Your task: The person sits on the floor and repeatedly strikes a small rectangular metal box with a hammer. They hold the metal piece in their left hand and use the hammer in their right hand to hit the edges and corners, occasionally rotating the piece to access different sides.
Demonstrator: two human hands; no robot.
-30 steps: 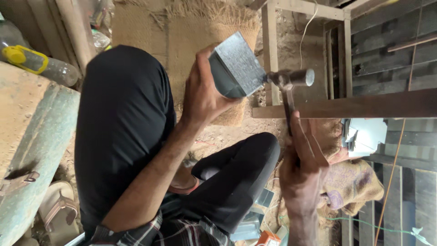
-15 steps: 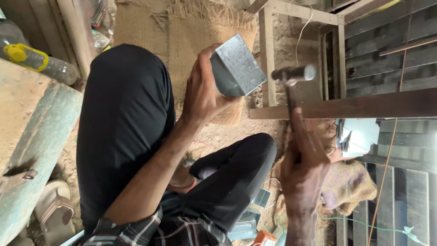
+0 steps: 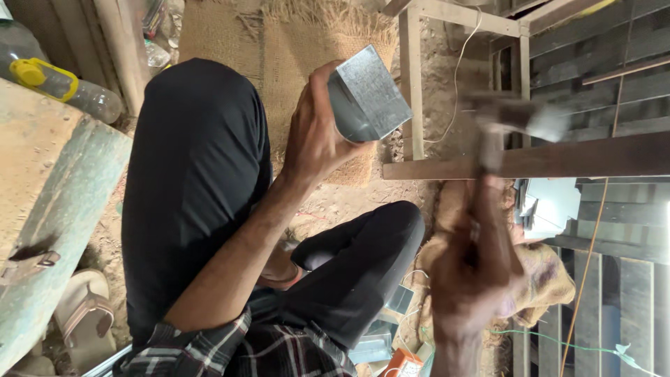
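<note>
My left hand (image 3: pixel 317 136) grips a square grey sheet-metal box (image 3: pixel 368 98) and holds it upright above my bent knee. My right hand (image 3: pixel 474 269) is closed around the wooden handle of a hammer (image 3: pixel 513 119); hand and hammer are blurred with motion. The hammer's metal head hangs to the right of the box, a short gap away, above a dark wooden beam (image 3: pixel 593 157). I sit on the ground in black trousers, with my legs folded under my arms.
Burlap sacking (image 3: pixel 293 42) covers the dirt floor ahead. A pale wooden frame (image 3: pixel 412 84) stands behind the box. A plastic bottle with a yellow cap (image 3: pixel 49 80) lies top left, a worn green slab (image 3: pixel 56 202) at left, a sandal (image 3: pixel 87 318) beside it.
My right hand has swung the hammer up and to the right, away from the box, and is now blurred. My left hand still holds the box in much the same place.
</note>
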